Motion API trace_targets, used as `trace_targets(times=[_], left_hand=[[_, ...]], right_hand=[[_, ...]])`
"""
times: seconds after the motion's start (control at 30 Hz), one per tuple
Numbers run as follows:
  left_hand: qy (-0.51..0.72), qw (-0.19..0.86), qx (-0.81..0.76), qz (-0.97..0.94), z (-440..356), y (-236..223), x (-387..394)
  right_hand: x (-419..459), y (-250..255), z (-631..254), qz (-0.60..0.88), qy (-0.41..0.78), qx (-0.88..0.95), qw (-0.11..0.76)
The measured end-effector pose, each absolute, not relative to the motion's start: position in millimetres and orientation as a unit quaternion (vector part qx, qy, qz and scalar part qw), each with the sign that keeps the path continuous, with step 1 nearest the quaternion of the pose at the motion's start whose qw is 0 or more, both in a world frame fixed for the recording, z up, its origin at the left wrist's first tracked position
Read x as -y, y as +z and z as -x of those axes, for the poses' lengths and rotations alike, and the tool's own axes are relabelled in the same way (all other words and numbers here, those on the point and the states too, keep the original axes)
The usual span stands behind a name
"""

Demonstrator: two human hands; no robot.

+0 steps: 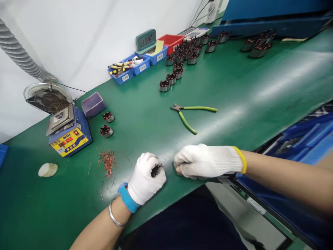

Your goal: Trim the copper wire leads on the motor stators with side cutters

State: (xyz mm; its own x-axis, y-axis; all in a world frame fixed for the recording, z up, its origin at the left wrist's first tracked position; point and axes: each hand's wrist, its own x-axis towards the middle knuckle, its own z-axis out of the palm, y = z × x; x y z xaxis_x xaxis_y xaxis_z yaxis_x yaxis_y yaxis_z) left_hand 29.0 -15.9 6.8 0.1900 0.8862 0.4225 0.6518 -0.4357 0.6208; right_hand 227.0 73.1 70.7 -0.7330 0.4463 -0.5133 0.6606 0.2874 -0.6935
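Stator [155, 171] sits grasped in your left hand [147, 178], seemingly mid-work, your right hand [208, 162] curled near it, contents hidden, with clippings [107, 164] left of the grip suggesting some trimming done, pliers [179, 108] beyond, and stators [193, 58] farther off, finished or waiting unclear.

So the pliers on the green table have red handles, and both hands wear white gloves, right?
Not quite: the head view shows green handles, not red. The pliers are on the green table; the left hand and right hand wear white gloves.

Workshop: pliers [185, 121], copper wire clippings [107, 162]
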Motion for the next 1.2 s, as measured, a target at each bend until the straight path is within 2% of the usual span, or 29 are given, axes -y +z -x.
trace_targets(times=[0.13, 0.3, 0.43, 0.6, 0.87, 1.03, 1.1, 1.13, 1.2], left_hand=[[0.372, 0.172, -0.520, -0.749, -30, 10, 16], [0.371, 0.195, -0.537, -0.732, -30, 10, 16], [0.365, 0.226, -0.546, -0.719, -30, 12, 17], [0.377, 0.260, -0.547, -0.700, -28, 16, 22], [0.459, 0.437, -0.556, -0.538, -11, 29, 17], [0.222, 0.676, -0.544, -0.446, -15, 54, 23], [0.282, 0.664, -0.529, -0.447, -20, 54, 30], [0.344, 0.616, -0.527, -0.475, -23, 52, 33], [0.447, 0.446, -0.516, -0.579, -24, 47, 38]], right_hand=[[-88, 84, -216, -0.363, -0.442, -0.817, 0.066], [-95, 65, -185, -0.314, -0.630, -0.686, 0.183], [-89, 51, -178, -0.312, -0.697, -0.628, 0.152], [-78, 54, -183, -0.334, -0.658, -0.667, 0.109], [-54, 59, -208, -0.358, -0.583, -0.728, -0.031], [-47, 67, -218, -0.339, -0.623, -0.700, -0.076], [-48, 65, -218, -0.348, -0.660, -0.660, -0.081], [-48, 64, -217, -0.352, -0.676, -0.641, -0.086], [-49, 61, -216, -0.354, -0.700, -0.612, -0.099]])
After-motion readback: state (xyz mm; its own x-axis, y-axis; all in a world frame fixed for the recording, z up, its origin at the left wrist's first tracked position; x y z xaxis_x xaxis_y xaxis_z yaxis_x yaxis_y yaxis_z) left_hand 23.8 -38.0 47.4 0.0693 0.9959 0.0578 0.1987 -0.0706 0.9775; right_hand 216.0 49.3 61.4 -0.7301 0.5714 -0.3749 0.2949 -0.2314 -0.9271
